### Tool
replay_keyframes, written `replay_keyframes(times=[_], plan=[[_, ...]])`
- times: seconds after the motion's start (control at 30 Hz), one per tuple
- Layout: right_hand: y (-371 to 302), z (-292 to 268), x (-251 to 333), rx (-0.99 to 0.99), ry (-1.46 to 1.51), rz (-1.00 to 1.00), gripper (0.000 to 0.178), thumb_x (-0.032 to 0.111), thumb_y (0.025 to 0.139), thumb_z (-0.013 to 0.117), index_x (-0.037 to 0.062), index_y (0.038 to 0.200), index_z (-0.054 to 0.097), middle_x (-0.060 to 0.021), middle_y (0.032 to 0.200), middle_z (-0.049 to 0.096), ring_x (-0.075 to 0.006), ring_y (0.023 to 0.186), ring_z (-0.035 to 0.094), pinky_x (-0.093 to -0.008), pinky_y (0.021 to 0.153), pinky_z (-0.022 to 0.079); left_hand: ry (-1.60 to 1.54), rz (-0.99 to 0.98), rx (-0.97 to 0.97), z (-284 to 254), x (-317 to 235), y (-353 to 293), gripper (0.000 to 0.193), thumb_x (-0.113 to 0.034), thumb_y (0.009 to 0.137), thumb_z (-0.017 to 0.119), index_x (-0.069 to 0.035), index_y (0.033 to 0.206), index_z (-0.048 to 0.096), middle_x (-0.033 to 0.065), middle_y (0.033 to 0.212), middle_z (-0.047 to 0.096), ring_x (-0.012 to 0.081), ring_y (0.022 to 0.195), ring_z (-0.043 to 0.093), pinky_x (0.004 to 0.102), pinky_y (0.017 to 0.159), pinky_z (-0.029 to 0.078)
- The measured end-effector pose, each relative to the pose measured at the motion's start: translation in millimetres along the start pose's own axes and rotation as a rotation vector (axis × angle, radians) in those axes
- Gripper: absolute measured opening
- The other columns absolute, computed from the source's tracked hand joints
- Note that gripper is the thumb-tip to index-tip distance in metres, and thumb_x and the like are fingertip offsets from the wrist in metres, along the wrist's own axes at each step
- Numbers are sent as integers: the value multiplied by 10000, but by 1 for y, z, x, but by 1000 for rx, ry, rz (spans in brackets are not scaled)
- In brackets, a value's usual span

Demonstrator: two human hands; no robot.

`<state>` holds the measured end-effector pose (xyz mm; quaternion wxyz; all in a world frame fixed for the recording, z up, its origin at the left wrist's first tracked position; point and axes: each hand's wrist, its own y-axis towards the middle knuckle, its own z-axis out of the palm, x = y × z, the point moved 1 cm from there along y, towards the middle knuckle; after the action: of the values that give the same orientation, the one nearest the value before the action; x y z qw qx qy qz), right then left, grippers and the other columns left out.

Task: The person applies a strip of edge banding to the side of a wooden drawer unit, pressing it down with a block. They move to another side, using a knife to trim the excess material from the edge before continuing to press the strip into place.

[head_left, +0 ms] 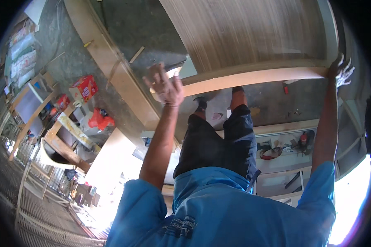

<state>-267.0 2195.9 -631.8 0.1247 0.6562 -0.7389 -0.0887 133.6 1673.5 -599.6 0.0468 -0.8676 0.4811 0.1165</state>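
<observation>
Across the space in front of me runs a long wooden board point(255, 77) with a pale edge. Beyond it lies a wide panel point(251, 31) with brown wood grain. My left hand point(165, 87) is at the board's left end, its fingers spread and slightly blurred; whether it touches the wood I cannot tell. At the far right corner is my right hand point(342, 73), fingers apart and stretched outward past the board's end, gripping nothing that I can see. The palm side of that hand is hidden.
A long plank point(111, 61) stands along the left. Past it are a red box point(84, 87), a red plastic bag point(100, 119) and stacked sacks point(22, 61). Behind my legs, an open white cabinet point(282, 164) holds loose items. A wood strip point(137, 54) lies on the floor.
</observation>
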Motion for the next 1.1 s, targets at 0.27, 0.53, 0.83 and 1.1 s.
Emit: replay_keyframes(times=[0.27, 0.53, 0.83, 1.1], plan=[[-84, -22, 99, 0, -199, -509, 725, 619, 964, 534, 255, 1566, 357, -135, 1619, 353, -356, 1507, 301, -638, 1156, 239, 89, -48, 43, 5, 19, -11, 546, -416, 1056, 411, -27, 1435, 467, 202, 1398, 531, 428, 1410, 410, 711, 1160, 148], [-290, -98, 320, 306, 416, -476, 720, 593, 956, 556, 154, 1515, 442, -241, 1608, 319, -418, 1503, 289, -677, 1182, 165, 156, -108, 62, 21, 21, -19, 532, -451, 1064, 362, -57, 1390, 506, 143, 1380, 542, 369, 1409, 414, 723, 1138, 199], [-307, -109, 331, 507, 325, -530, 746, 624, 1020, 369, 184, 1615, 273, -180, 1695, 142, -314, 1572, 143, -639, 1230, 38, 114, -212, 43, 18, 16, -21, 435, -375, 1044, 446, -34, 1257, 612, 170, 1216, 636, 375, 1218, 581, 636, 1133, 294], [-114, -43, 137, 27, 143, -362, 740, 526, 970, 590, 162, 1571, 359, -238, 1624, 302, -402, 1503, 306, -690, 1164, 191, 56, -164, 50, 14, 12, -18, 401, -343, 1059, 449, -17, 1158, 660, 186, 1143, 666, 368, 1100, 617, 570, 1057, 382]])
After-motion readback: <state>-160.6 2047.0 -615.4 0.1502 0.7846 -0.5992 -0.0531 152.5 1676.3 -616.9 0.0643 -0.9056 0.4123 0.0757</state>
